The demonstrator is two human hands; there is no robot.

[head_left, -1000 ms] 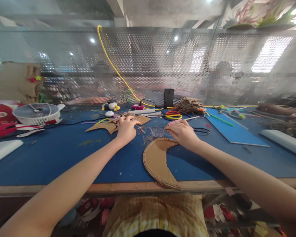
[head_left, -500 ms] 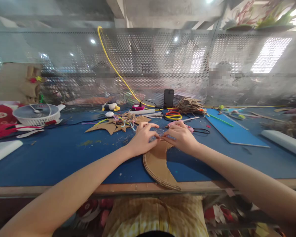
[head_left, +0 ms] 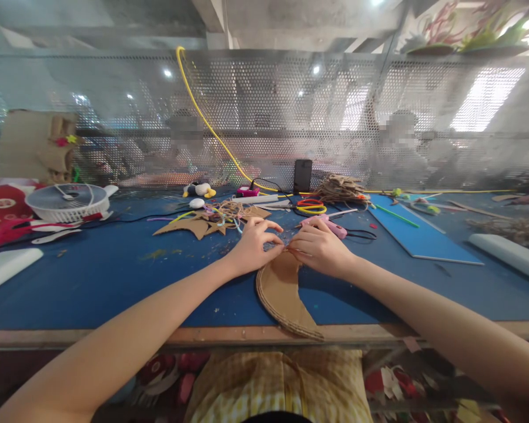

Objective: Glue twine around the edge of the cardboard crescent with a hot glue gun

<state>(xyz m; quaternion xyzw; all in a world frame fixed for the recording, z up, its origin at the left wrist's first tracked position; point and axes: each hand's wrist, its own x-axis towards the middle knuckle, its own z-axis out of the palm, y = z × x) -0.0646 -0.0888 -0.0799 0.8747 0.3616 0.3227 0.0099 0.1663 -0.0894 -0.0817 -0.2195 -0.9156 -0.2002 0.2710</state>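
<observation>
A crescent-shaped piece of layered brown cardboard (head_left: 282, 291) lies on the blue table, its lower point reaching over the wooden front edge. At its upper end, my left hand (head_left: 258, 247) bends thumb and fingers into a pinch. My right hand (head_left: 321, 247) faces it, fingertips pressed together and almost meeting the left ones. Fingers cover the crescent's upper tip, and whatever is between them is too small to make out. Just behind my right hand lies a pink glue gun (head_left: 337, 230), partly covered by it.
Cardboard cutouts (head_left: 188, 227) and tangled strips lie behind my left hand. Scissors (head_left: 311, 207), a phone (head_left: 302, 176) and a brown strip pile (head_left: 340, 189) are farther back. A blue board (head_left: 423, 235) lies right; a white basket (head_left: 68, 208) stands left.
Both hands stay at the crescent's upper end. The right fingers have drawn in slightly, closer together. The crescent has barely moved.
</observation>
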